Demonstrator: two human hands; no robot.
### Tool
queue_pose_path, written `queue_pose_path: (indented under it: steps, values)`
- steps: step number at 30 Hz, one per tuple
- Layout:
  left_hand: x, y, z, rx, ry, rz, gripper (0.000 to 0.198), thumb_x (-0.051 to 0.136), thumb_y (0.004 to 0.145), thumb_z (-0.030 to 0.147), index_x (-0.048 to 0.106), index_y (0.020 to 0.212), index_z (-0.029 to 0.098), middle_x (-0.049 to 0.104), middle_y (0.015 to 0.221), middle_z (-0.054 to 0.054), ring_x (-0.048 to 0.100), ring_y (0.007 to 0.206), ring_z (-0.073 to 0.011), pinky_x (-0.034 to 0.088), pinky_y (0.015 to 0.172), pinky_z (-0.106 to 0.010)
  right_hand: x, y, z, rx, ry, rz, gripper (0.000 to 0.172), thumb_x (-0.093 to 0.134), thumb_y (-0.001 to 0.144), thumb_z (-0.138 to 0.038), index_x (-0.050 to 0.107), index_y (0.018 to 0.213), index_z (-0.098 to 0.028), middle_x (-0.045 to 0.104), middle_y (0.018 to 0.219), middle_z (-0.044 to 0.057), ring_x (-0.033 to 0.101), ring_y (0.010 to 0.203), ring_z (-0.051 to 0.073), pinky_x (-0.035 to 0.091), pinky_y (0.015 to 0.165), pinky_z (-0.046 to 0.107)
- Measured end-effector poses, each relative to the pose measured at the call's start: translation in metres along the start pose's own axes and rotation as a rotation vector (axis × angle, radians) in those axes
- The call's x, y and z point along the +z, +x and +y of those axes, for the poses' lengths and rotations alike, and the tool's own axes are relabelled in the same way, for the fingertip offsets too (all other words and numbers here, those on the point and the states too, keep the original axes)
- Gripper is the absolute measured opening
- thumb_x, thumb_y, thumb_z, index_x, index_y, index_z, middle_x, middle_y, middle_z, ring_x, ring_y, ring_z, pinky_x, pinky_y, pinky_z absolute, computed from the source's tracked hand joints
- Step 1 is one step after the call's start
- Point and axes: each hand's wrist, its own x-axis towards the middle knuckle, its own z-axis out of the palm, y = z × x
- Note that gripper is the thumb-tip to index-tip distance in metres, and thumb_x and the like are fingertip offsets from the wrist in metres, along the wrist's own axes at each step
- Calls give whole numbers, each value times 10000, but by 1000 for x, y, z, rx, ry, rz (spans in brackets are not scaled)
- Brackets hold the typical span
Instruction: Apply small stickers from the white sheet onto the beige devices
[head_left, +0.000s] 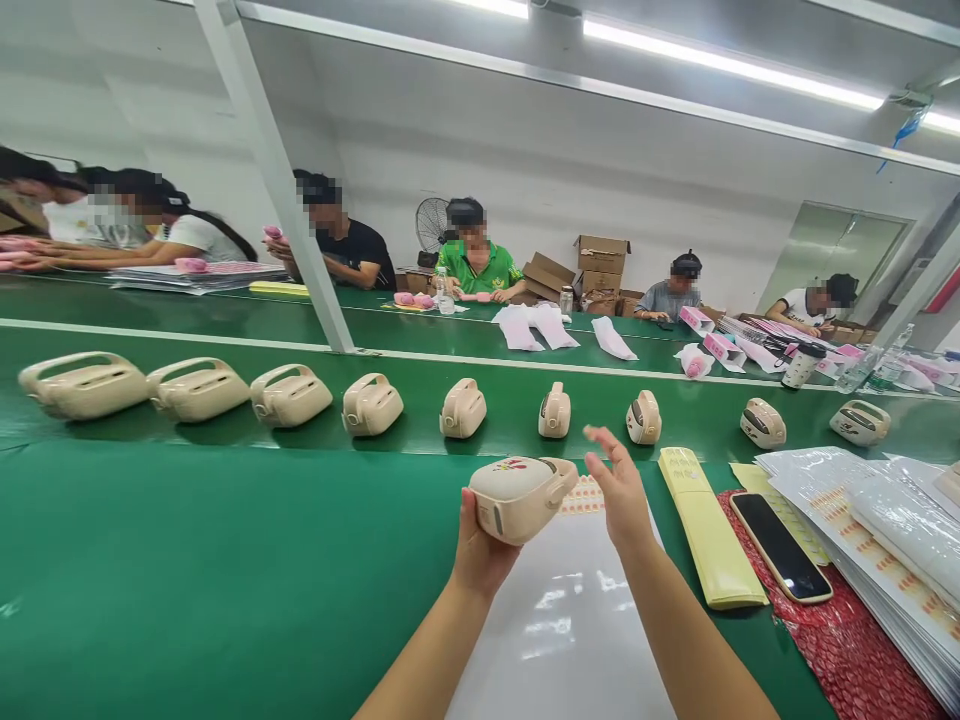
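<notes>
1. Grip of left hand (484, 555) closed around rounded cream plastic device (517, 505) with looped handle (564, 483), above glossy white sheet (559, 650).
2. Right hand (624, 490) unclasped, loosely spread, just beside handle.
3. Rightward: long yellow paper strips (709, 535), black-screened phone (780, 548) over red bubble wrap (847, 645).
4. Beyond: nine similar cream devices (463, 410) lined up along green tabletop (511, 425).

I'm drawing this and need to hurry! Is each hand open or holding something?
Left hand: holding a cream device with a handle.
Right hand: open, beside the device; can't tell if anything tiny is on its fingertips.
</notes>
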Motion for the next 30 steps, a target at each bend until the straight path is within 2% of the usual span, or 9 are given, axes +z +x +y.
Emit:
queue_pose_path:
  steps: [2,5,11,15,19,23,30]
  values:
    - [-7,-1,3,-46,-100,-73,470,454,802,565,579,1138,261,679,1073,-48,591,1031,-238,461,874,-359,-2,-4,2,65,-53,-129,303,672,572,-467,608,703,-201,539,1177,91,490,1099,273,376,926,420]
    - [-11,-4,7,-68,-169,-126,457,427,832,532,521,1204,285,674,1090,-45,590,1041,-240,455,890,-373,0,-8,9,124,-98,-209,351,688,542,-504,545,553,-183,552,1073,93,541,966,256,429,813,394]
    - [-10,-7,1,-93,-161,-38,483,451,826,519,552,1179,205,681,1060,-90,593,1030,-259,475,860,-363,2,-10,16,51,-203,-249,235,673,603,-421,608,576,-197,528,1018,79,472,1102,265,371,897,406]
    - [-7,-7,-2,-91,-153,-37,464,440,837,507,542,1192,225,683,1059,-83,604,1012,-257,491,832,-363,1,-14,18,-23,-298,-223,154,628,664,-344,607,599,-206,526,1001,78,481,1094,265,407,858,418]
    - [-3,-8,-2,-80,-152,-71,441,445,839,499,561,1166,227,675,1086,-89,613,1003,-256,482,854,-378,3,-20,21,-187,-363,-149,139,581,713,-282,559,600,-204,548,945,73,525,1021,230,430,859,404]
    - [-2,-9,-2,-72,-163,-80,441,448,844,480,545,1184,217,670,1096,-97,601,1027,-259,473,873,-376,6,-22,27,-320,-433,-101,161,528,761,-262,540,610,-205,571,918,81,555,966,214,478,793,373]
    - [2,-11,-4,-100,-172,-58,455,455,837,488,528,1204,228,665,1105,-95,613,1004,-252,488,847,-351,7,-26,32,-567,-613,-35,227,450,832,-265,596,665,-213,608,923,104,602,850,202,502,688,327]
